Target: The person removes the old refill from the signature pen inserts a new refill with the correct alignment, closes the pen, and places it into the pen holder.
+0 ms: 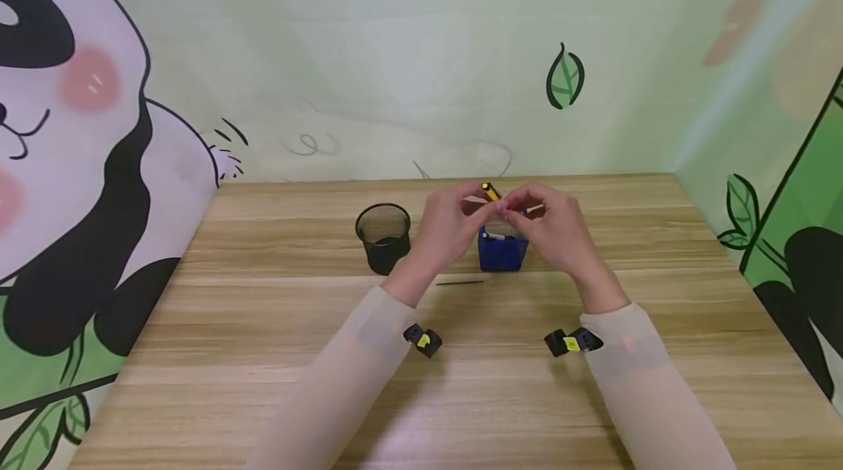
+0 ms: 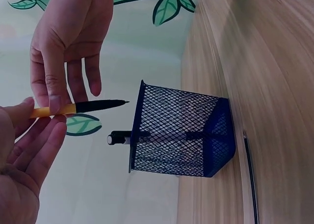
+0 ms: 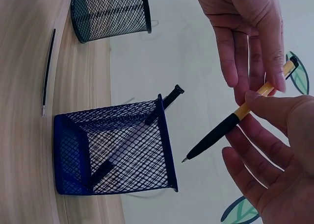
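Note:
Both hands pinch a yellow ballpoint pen (image 1: 490,192) with a black grip. Its metal tip points down, over the blue mesh pen holder (image 1: 503,258). My left hand (image 1: 449,230) has its thumb and fingertips on the yellow barrel, toward the clicker end in the right wrist view. Close beside it, the thumb and fingers of my right hand (image 1: 556,228) hold the barrel nearer the black grip (image 3: 216,137). A second pen (image 3: 171,94), clear with black ends, leans inside the blue holder, one end above the rim.
On the wooden table (image 1: 263,353), a thin dark pen refill (image 1: 459,282) lies in front of the blue holder. A round black mesh cup (image 1: 384,254) stands to the left, close to my left forearm. A printed backdrop (image 1: 408,89) rises behind the table.

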Tool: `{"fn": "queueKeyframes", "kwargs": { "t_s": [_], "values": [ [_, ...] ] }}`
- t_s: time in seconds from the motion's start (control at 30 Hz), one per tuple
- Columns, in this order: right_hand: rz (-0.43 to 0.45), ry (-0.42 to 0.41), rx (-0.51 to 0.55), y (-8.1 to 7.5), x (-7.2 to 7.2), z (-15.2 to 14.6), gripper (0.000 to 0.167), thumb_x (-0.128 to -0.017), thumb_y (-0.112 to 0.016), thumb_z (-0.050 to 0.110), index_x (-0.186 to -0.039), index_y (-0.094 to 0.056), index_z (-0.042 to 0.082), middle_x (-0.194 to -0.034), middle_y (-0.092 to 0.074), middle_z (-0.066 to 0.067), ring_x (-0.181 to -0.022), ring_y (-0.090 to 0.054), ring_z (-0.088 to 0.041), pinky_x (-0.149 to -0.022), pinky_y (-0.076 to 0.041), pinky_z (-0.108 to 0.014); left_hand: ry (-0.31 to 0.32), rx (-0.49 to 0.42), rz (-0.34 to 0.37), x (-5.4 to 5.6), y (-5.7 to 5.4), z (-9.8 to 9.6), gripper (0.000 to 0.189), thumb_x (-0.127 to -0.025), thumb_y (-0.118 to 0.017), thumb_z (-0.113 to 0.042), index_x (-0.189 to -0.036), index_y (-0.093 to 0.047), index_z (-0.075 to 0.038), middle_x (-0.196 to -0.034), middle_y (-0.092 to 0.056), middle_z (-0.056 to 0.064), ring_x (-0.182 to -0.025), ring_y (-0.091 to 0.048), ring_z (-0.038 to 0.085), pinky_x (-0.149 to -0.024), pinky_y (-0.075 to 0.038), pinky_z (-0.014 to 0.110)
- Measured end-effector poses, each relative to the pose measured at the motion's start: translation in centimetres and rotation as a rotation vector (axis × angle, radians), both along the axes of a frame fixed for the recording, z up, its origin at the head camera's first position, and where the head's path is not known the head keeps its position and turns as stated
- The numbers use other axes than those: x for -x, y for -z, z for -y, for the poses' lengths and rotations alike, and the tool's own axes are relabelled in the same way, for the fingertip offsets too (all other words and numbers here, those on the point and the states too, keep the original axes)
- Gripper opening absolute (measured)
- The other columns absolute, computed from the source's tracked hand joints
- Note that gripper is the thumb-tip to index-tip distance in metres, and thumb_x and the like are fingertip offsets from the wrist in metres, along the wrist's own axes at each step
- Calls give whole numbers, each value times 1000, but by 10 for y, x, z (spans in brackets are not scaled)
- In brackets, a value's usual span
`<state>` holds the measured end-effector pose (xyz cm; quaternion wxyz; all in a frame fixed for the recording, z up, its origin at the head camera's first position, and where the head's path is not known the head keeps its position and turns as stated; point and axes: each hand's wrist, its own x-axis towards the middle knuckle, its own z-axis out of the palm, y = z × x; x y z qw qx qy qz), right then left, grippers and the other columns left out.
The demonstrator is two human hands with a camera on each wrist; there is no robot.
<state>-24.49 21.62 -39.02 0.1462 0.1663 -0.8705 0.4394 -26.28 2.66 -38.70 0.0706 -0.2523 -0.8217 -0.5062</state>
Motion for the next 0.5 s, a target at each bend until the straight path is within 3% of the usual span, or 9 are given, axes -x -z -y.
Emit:
{"fn": "queueKeyframes", "kwargs": {
  "t_s": [0.13,0.3,0.5],
  "values": [
    [3,14,-6,1,2,-1,9,-96,-74,7,-105,-73,5,-101,-76,-11,-93,-70,-22,-81,-56,-30,8,32,-20,4,1,-3,17,-103,-66,-26,-108,-74,-11,-109,-75,4,-94,-79,19,-75,-61,26],
    [16,21,10,3,4,-1,14,-95,-75,9,-107,-72,3,-103,-76,-13,-98,-72,-26,-84,-58,-43,8,87,-50,10,3,-7,16,-102,-67,-21,-110,-76,-10,-111,-75,5,-96,-78,20,-80,-61,27],
    [38,37,10,4,6,-2,17,-97,-73,10,-111,-70,2,-107,-74,-16,-101,-71,-31,-88,-58,-49,17,126,-18,16,5,-13,20,-101,-68,-22,-119,-71,-12,-110,-76,7,-94,-78,22,-78,-62,27]
  ]
}}
